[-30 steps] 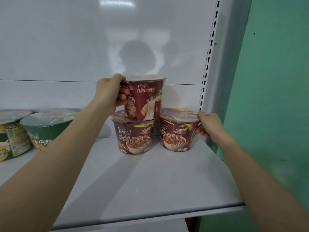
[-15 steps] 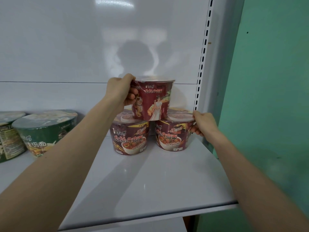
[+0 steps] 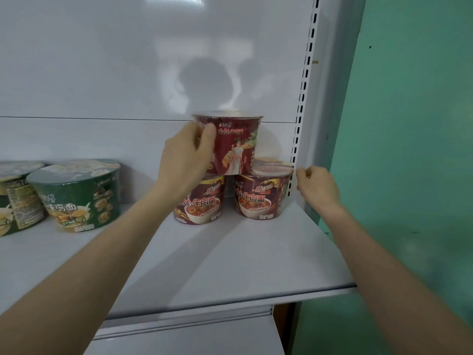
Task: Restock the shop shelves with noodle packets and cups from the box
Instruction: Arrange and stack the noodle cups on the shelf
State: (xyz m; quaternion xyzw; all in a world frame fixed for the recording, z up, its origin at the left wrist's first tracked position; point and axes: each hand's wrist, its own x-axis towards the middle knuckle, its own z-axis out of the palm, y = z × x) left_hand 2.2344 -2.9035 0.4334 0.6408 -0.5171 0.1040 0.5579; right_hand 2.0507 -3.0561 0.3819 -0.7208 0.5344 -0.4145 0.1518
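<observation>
Left grip (image 3: 187, 160) clamped round my top red cup (image 3: 236, 147), which sits stacked across lower left cup (image 3: 202, 204) and lower right cup (image 3: 261, 198) at shelf (image 3: 256, 265) right end. Right grip (image 3: 317, 187) curled just beside lower right cup; contact unclear.

**Red noodle cups stacked at shelf's end**

A dark red top cup (image 3: 235, 147), lid sealed, stands upright over the gap between two matching cups, the lower left cup (image 3: 202, 203) and the lower right cup (image 3: 258, 198). They stand side by side at the right end of a white shelf (image 3: 256, 265). A left hand (image 3: 186, 160) grips the top cup's left side. A green cup (image 3: 79, 198) and a second green cup (image 3: 15, 201) stand upright well to the left.
</observation>
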